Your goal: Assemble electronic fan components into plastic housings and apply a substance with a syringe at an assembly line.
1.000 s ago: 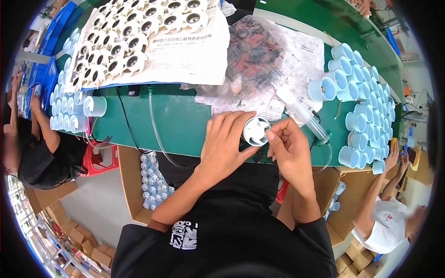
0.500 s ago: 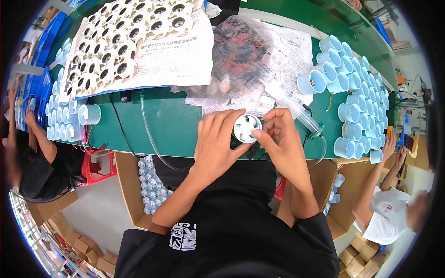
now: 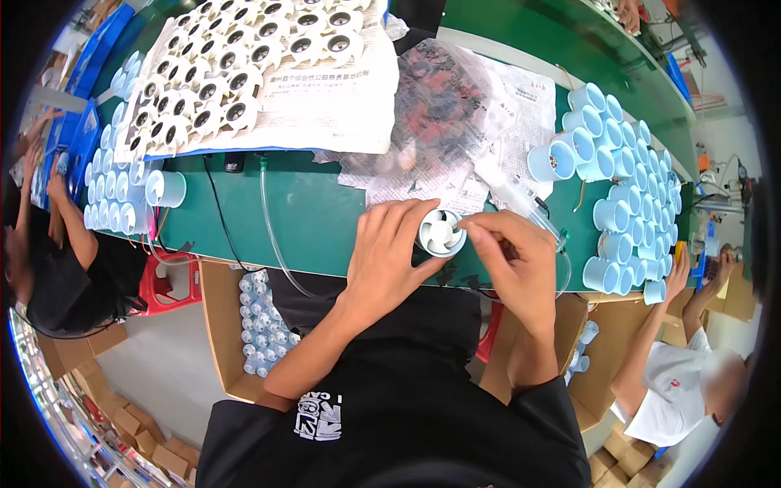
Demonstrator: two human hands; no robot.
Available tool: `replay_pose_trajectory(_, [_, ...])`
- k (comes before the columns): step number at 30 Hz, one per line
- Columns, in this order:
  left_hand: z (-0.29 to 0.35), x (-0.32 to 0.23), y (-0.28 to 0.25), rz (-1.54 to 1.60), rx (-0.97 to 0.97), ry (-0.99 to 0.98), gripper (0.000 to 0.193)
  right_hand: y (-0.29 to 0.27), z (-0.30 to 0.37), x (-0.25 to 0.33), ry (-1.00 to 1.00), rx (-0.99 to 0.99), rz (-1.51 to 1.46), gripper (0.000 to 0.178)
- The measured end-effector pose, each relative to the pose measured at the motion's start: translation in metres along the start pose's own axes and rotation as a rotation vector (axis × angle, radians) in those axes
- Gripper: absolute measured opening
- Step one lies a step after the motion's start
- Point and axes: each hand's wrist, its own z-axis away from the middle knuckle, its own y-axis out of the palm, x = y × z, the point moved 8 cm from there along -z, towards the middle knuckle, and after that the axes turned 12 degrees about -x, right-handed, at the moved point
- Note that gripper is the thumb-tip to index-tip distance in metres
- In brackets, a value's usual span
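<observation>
In front of me, over the near edge of the green table, my left hand (image 3: 394, 252) is wrapped round a light blue cup-shaped fan housing (image 3: 442, 250). Its mouth faces up, and a white fan wheel (image 3: 440, 232) with curved blades sits inside. My right hand (image 3: 514, 254) is closed at the housing's right rim, thumb and forefinger pinched together; anything between them is too small to make out. Just beyond my right hand lies a clear plastic syringe-like tube (image 3: 521, 202) with a green fitting (image 3: 563, 237) and a thin hose.
A newspaper-lined tray (image 3: 325, 122) bears rows of white fan wheels (image 3: 236, 81). Beside it rests a clear bag (image 3: 443, 98) of dark and red parts. Blue housings (image 3: 622, 195) stand stacked at right, more (image 3: 114, 191) at left. Cartons (image 3: 224, 325) sit below; co-workers flank both sides.
My right thumb has come off the fan wheel, and that hand now pinches at the housing's right rim. The wheel's blades have turned. The whole view has shifted slightly.
</observation>
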Motion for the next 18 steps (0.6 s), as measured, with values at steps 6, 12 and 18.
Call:
replay_pose_trajectory(6, [-0.001, 0.000, 0.000, 0.005, 0.000, 0.014, 0.068, 0.015, 0.004, -0.017, 0.057, 0.072, 0.105, 0.012])
replay_pose_trajectory(12, [-0.001, -0.002, -0.001, 0.021, 0.006, 0.006, 0.068, 0.025, 0.000, 0.000, -0.132, 0.179, 0.182, 0.012])
replay_pose_trajectory(18, [0.002, 0.003, -0.003, 0.023, -0.041, -0.054, 0.068, 0.006, -0.004, 0.015, -0.219, -0.118, 0.338, 0.012])
